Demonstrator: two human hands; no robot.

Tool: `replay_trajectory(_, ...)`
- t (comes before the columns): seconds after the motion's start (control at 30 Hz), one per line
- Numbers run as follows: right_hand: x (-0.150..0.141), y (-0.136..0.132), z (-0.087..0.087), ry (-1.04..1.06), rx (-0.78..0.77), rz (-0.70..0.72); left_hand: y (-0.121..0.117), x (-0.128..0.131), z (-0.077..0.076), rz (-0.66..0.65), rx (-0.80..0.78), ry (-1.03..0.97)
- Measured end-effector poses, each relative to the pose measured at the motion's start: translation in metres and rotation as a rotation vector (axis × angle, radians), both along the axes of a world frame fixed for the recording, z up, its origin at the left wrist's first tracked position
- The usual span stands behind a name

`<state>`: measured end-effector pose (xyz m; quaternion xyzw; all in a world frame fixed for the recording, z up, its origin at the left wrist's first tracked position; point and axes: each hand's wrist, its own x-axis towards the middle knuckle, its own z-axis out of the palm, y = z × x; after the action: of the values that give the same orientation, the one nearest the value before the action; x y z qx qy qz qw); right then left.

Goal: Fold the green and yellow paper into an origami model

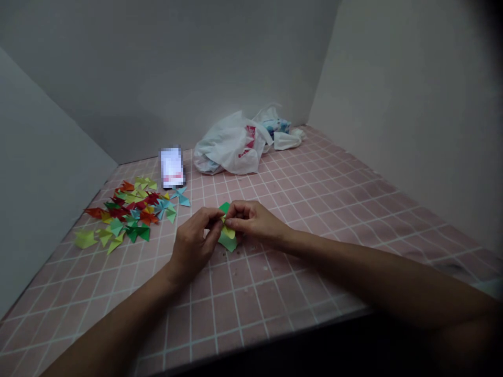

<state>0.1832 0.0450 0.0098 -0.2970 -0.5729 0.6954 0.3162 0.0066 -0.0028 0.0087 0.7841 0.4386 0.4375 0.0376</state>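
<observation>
A small folded yellow paper piece [228, 232] is pinched between my two hands near the middle of the table. My left hand [195, 235] grips its left side with thumb and fingers closed. From the right, my right hand [255, 221] pinches the same piece by its upper part. Below and behind it show green papers: a darker green one [225, 207] at the far side and a pale green one [228, 242] at the near side. My fingers partly hide the folds.
Many-coloured folded paper figures [129, 209] lie in a cluster at the left. A lit phone [172, 167], its screen blurred out, stands behind them. White plastic bags [231, 144] sit at the back against the grey wall [204, 63]. A pink checked cloth [306, 193] covers the table.
</observation>
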Motion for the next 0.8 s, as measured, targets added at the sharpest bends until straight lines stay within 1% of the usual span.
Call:
replay_trajectory(0.07, -0.001, 0.001, 0.000, -0.007, 0.015, -0.014, 0.001, -0.001, -0.001, -0.009, -0.051, -0.055)
replay_trajectory(0.13, -0.001, 0.001, -0.001, -0.019, 0.032, -0.039, 0.001, -0.002, -0.002, 0.001, -0.131, -0.163)
replay_trajectory(0.27, -0.003, -0.001, -0.004, -0.051, 0.118, -0.095, 0.001, 0.002, -0.002, 0.019, -0.382, -0.473)
replay_trajectory(0.33, -0.002, -0.001, -0.005, -0.064, 0.162, -0.112, 0.000, 0.005, 0.001, 0.014, -0.499, -0.570)
replay_trajectory(0.43, -0.001, -0.001, -0.005, -0.082, 0.209, -0.126, -0.001, 0.007, 0.005, 0.018, -0.580, -0.597)
replay_trajectory(0.7, 0.000, 0.000, -0.004, -0.099, 0.312, -0.128, -0.001, 0.006, 0.008, 0.023, -0.608, -0.577)
replay_trajectory(0.8, 0.000, 0.002, -0.006, -0.108, 0.327, -0.114, -0.001, 0.005, 0.008, 0.017, -0.619, -0.583)
